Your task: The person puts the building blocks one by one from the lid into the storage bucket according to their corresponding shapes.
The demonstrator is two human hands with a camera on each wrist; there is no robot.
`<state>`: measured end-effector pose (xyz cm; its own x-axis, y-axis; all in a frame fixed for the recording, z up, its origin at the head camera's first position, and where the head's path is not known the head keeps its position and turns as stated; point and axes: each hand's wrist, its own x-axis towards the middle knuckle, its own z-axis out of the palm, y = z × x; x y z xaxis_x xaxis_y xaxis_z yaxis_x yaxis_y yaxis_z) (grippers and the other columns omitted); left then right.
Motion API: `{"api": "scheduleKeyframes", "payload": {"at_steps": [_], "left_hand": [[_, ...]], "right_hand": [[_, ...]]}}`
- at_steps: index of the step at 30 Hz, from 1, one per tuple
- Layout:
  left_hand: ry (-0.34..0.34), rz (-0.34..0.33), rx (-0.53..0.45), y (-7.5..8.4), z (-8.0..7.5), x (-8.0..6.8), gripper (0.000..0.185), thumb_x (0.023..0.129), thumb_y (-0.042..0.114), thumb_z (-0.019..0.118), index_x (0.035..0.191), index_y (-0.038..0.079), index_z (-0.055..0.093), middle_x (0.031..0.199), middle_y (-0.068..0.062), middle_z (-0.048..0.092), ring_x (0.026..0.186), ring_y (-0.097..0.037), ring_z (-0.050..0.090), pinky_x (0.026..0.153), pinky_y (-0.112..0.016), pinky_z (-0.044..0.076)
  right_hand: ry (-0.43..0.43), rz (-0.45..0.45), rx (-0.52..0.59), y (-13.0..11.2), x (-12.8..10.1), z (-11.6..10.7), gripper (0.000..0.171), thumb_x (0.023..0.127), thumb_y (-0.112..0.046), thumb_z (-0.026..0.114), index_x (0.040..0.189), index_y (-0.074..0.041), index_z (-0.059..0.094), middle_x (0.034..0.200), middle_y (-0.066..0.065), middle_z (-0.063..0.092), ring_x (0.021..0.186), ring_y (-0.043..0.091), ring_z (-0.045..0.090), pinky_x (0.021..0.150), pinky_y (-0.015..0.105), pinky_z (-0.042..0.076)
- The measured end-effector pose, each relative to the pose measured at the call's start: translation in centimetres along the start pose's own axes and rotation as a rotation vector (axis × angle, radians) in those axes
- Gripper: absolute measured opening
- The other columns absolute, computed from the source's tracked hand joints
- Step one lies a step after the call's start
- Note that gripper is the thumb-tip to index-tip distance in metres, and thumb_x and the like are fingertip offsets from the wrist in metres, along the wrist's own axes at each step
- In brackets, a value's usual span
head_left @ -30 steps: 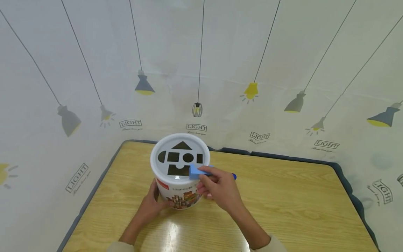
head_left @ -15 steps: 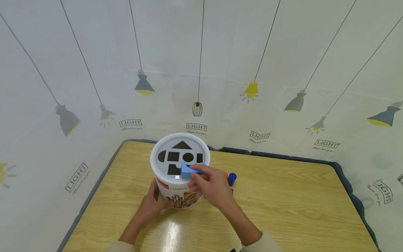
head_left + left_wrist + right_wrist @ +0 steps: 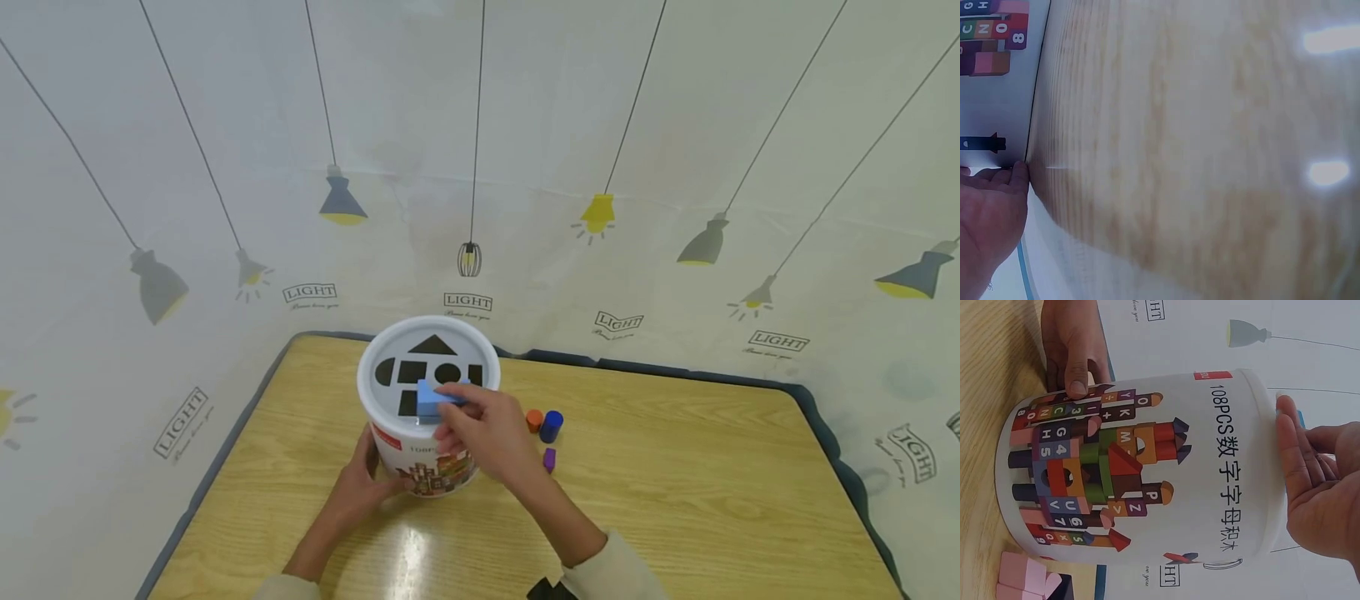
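A white toy bucket (image 3: 420,454) stands on the wooden table (image 3: 675,508); its white lid (image 3: 372,392) has several black shape holes. My right hand (image 3: 452,406) pinches a light blue block (image 3: 429,401) just above the lid's near holes. In the right wrist view that hand (image 3: 1316,487) lies beside the lid's rim, with only a sliver of the blue block (image 3: 1300,417) showing. My left hand (image 3: 365,468) grips the bucket's lower left side, and its thumb (image 3: 1077,381) presses the printed wall (image 3: 1147,469). The left wrist view shows the left hand (image 3: 988,215) against the bucket (image 3: 997,87).
An orange block (image 3: 534,421), a dark blue cylinder (image 3: 552,426) and a small purple block (image 3: 550,459) sit on the table right of the bucket. Pink blocks (image 3: 1019,581) lie by the bucket's base. A lamp-print curtain (image 3: 675,167) surrounds the table on three sides.
My right hand has carried the blue block leftward from the lid's right rim to over its near holes, uncovering the small blocks on the table. The left hand has stayed on the bucket.
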<state>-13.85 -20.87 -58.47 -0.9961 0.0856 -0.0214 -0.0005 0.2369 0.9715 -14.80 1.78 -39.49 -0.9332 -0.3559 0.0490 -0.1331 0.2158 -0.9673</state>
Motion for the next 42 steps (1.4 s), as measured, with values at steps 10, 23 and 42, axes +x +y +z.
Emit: {"api": "scheduleKeyframes", "payload": {"at_steps": [10,23,42], "left_hand": [[-0.005,-0.006,-0.002,-0.4,0.0,0.1,0.117,0.069,0.033,0.087,0.155,0.039,0.008,0.161,-0.004,0.022,0.148,-0.025,0.019,0.121,-0.039,0.019],[-0.002,-0.035,0.017,-0.1,0.0,0.1,0.117,0.07,0.033,0.087,0.155,0.04,0.006,0.162,-0.005,0.019,0.148,-0.028,0.018,0.121,-0.043,0.019],[-0.003,-0.052,0.031,0.1,0.0,0.1,0.116,0.071,0.034,0.086,0.154,0.04,0.006,0.162,-0.005,0.017,0.149,-0.028,0.017,0.121,-0.045,0.02]], "right_hand": [[-0.002,0.082,0.042,0.0,0.6,1.2,0.025,0.095,-0.016,0.062,0.119,-0.008,0.068,0.067,0.008,0.068,0.054,0.021,0.068,0.057,0.043,0.062],[0.016,0.132,0.022,-0.7,1.0,1.9,0.026,0.093,-0.016,0.064,0.118,-0.008,0.069,0.065,0.007,0.068,0.052,0.02,0.067,0.054,0.042,0.062],[0.05,0.163,0.025,-1.1,1.3,2.3,0.021,0.091,-0.013,0.066,0.111,-0.007,0.069,0.063,0.007,0.068,0.051,0.019,0.066,0.05,0.034,0.06]]}}
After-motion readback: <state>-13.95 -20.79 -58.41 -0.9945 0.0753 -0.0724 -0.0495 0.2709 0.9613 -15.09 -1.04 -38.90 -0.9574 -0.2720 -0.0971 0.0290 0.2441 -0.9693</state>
